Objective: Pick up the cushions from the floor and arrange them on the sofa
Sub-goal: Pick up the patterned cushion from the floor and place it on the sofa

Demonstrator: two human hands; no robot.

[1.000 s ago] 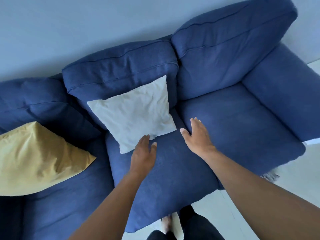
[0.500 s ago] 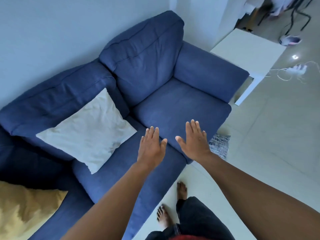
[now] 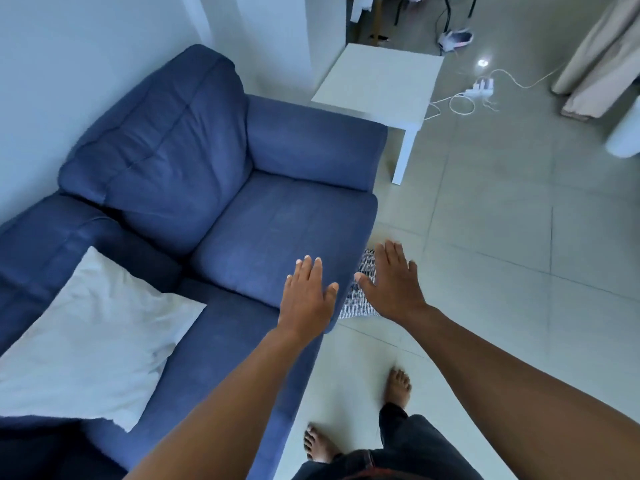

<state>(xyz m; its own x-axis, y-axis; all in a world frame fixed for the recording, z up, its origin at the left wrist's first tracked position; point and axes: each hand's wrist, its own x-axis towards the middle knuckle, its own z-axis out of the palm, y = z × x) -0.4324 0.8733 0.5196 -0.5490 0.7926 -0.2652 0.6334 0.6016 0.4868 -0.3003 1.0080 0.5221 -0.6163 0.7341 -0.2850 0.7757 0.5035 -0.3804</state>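
A white cushion [image 3: 93, 341] leans against the back of the blue sofa [image 3: 284, 216] at the lower left. On the floor by the sofa's front right corner lies a black-and-white patterned cushion [image 3: 362, 296], mostly hidden by the seat and my hands. My left hand [image 3: 306, 297] hovers open over the right seat's front edge. My right hand [image 3: 393, 284] is open, fingers spread, above the patterned cushion; whether it touches it I cannot tell.
A white side table [image 3: 381, 84] stands beside the sofa's right armrest. A power strip with white cables [image 3: 479, 90] lies on the tiled floor [image 3: 502, 254] behind it. A beige curtain [image 3: 599, 60] hangs at the far right. My bare feet [image 3: 398, 386] stand close to the sofa front.
The view has swung right, off the yellow cushion and toward the sofa's right end and the floor. Both hands left the white cushion and moved right, above the patterned cushion.
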